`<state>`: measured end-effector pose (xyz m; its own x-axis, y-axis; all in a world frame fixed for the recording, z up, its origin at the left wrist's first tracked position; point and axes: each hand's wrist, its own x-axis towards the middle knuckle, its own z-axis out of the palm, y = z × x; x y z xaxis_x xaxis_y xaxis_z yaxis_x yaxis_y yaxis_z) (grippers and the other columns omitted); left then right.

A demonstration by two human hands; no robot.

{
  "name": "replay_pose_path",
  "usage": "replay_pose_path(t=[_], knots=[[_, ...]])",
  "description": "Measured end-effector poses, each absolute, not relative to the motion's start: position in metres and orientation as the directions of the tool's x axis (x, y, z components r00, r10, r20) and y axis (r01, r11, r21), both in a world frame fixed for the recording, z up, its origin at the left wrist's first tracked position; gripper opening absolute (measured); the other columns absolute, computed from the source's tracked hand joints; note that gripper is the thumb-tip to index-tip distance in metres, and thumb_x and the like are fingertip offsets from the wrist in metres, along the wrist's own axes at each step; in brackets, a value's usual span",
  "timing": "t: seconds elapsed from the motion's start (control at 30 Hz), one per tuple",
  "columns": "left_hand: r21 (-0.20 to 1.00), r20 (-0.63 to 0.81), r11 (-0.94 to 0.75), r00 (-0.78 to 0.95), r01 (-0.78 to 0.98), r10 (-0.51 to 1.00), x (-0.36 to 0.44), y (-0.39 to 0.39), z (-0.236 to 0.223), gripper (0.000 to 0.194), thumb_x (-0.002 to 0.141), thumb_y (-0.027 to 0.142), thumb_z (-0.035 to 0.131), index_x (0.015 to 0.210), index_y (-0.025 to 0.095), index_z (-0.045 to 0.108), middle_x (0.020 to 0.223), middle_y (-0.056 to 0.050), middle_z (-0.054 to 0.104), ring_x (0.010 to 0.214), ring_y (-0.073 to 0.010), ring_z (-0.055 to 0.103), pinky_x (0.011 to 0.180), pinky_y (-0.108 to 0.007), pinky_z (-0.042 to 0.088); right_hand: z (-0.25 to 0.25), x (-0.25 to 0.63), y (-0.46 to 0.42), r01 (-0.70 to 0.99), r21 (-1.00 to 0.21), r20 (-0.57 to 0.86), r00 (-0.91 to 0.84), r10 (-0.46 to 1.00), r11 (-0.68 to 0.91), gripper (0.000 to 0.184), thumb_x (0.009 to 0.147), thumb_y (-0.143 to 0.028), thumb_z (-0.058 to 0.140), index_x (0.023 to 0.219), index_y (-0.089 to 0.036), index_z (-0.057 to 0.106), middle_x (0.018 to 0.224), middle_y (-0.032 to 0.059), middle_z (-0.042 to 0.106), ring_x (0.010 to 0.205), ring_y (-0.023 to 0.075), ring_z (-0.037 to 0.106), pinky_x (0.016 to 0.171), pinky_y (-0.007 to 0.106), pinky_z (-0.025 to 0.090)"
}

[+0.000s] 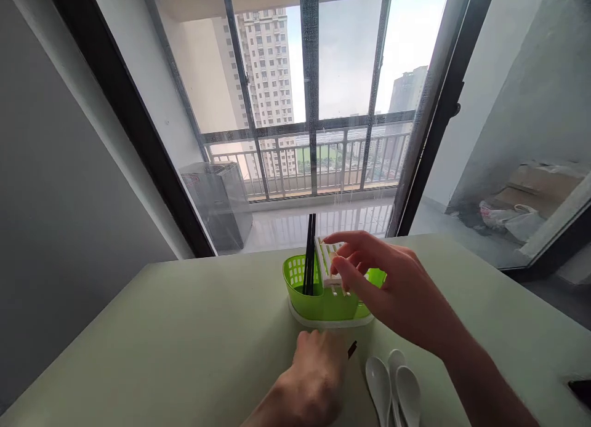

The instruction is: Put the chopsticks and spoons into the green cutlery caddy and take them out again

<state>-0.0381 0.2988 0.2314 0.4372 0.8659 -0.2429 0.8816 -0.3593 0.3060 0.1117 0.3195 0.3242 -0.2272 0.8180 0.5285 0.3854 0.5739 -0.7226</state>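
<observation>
**Right hand poised over a packed green basket**

White spoons [378, 378] lie nearest on the pale surface [184, 353]; the left hand [318, 365] is beside them, its fingers hidden, so its grip cannot be told; dark tips [352, 349] show past it, and a sideways sweep could scatter the spoons; beyond, the green basket [307, 304] holds black chopsticks [308, 255] and a tilted white rack [322, 261]; the right hand [401, 285], thumb and forefinger parted, crowds the rack, so a bump could tip it against the chopsticks; farther off stands a boxy appliance [226, 205], behind glass.
</observation>
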Motion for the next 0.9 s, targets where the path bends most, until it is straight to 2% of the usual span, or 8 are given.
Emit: replay_pose_path(t=[0.1, 0.17, 0.27, 0.37, 0.5, 0.67, 0.8, 0.9], knots=[[0.332, -0.192, -0.393, 0.469, 0.858, 0.862, -0.056, 0.301, 0.266, 0.011, 0.072, 0.016, 0.065, 0.064, 0.021, 0.071, 0.070, -0.007, 0.074, 0.068, -0.0232, 0.068, 0.060, -0.029, 0.044, 0.325, 0.111, 0.320, 0.378, -0.729, 0.537, -0.199, 0.820, 0.570, 0.021, 0.097, -0.035, 0.059, 0.115, -0.027, 0.067, 0.081, -0.0010, 0.071, 0.066, 0.0117, 0.068, 0.047, 0.016, 0.050], [0.516, -0.171, -0.356, 0.501, 0.779, 0.849, -0.069, 0.306, 0.285, 0.013, 0.076, 0.021, 0.067, 0.063, 0.020, 0.068, 0.064, -0.002, 0.071, 0.061, -0.0166, 0.062, 0.056, -0.026, 0.040, 0.325, 0.111, 0.320, 0.375, -0.734, 0.544, -0.174, 0.821, 0.566, 0.021, 0.097, -0.035, 0.059, 0.114, -0.027, 0.068, 0.081, -0.0004, 0.071, 0.067, 0.0125, 0.069, 0.045, 0.016, 0.049], [0.810, -0.125, -0.199, 0.495, 0.551, 0.860, -0.087, 0.315, 0.304, 0.018, 0.085, 0.034, 0.068, 0.078, 0.018, 0.071, 0.069, 0.000, 0.071, 0.063, -0.0133, 0.062, 0.057, -0.022, 0.044, 0.323, 0.110, 0.321, 0.393, -0.740, 0.557, -0.095, 0.825, 0.545, 0.021, 0.096, -0.037, 0.059, 0.111, -0.027, 0.069, 0.087, 0.0011, 0.073, 0.072, 0.0147, 0.071, 0.045, 0.017, 0.049], [0.936, -0.160, -0.022, 0.481, 0.351, 0.862, -0.102, 0.322, 0.315, 0.029, 0.082, 0.043, 0.076, 0.087, 0.015, 0.072, 0.076, -0.004, 0.075, 0.068, -0.0151, 0.067, 0.067, -0.026, 0.055, 0.321, 0.110, 0.323, 0.403, -0.759, 0.556, -0.008, 0.831, 0.512, 0.020, 0.095, -0.040, 0.060, 0.106, -0.026, 0.070, 0.094, 0.0028, 0.074, 0.079, 0.0175, 0.072, 0.047, 0.019, 0.051], [0.981, -0.092, 0.007, 0.431, 0.194, 0.897, -0.114, 0.326, 0.325, 0.031, 0.080, 0.043, 0.080, 0.093, 0.015, 0.075, 0.086, -0.007, 0.079, 0.077, -0.0197, 0.075, 0.075, -0.032, 0.062, 0.319, 0.109, 0.325, 0.393, -0.781, 0.524, -0.009, 0.852, 0.485, 0.022, 0.095, -0.042, 0.058, 0.104, -0.025, 0.069, 0.095, 0.0042, 0.074, 0.083, 0.0193, 0.073, 0.048, 0.020, 0.051], [0.986, 0.153, -0.160, 0.118, 0.047, 0.981, -0.115, 0.331, 0.327, 0.032, 0.080, 0.042, 0.081, 0.100, 0.017, 0.076, 0.092, -0.007, 0.080, 0.080, -0.0220, 0.078, 0.081, -0.035, 0.064, 0.317, 0.104, 0.323, 0.409, -0.775, 0.426, -0.226, 0.876, 0.482, 0.029, 0.097, -0.046, 0.058, 0.118, -0.028, 0.066, 0.097, 0.0028, 0.074, 0.079, 0.0162, 0.071, 0.057, 0.023, 0.056], [0.978, 0.196, -0.198, -0.034, -0.071, 0.980, -0.114, 0.335, 0.325, 0.034, 0.077, 0.043, 0.084, 0.096, 0.016, 0.076, 0.088, -0.006, 0.081, 0.077, -0.0221, 0.078, 0.082, -0.036, 0.065, 0.315, 0.098, 0.322, 0.442, -0.730, 0.350, -0.412, 0.841, 0.521, 0.029, 0.101, -0.046, 0.053, 0.120, -0.029, 0.066, 0.093, 0.0009, 0.075, 0.076, 0.0145, 0.070, 0.063, 0.024, 0.053], [0.964, 0.216, -0.229, -0.100, -0.138, 0.971, -0.114, 0.337, 0.323, 0.034, 0.074, 0.041, 0.086, 0.095, 0.016, 0.076, 0.086, -0.005, 0.080, 0.078, -0.0223, 0.078, 0.081, -0.036, 0.065, 0.313, 0.096, 0.323, 0.480, -0.702, 0.325, -0.441, 0.836, 0.526, 0.028, 0.103, -0.045, 0.049, 0.112, -0.028, 0.070, 0.082, -0.0023, 0.075, 0.069, 0.0136, 0.067, 0.062, 0.025, 0.048]])
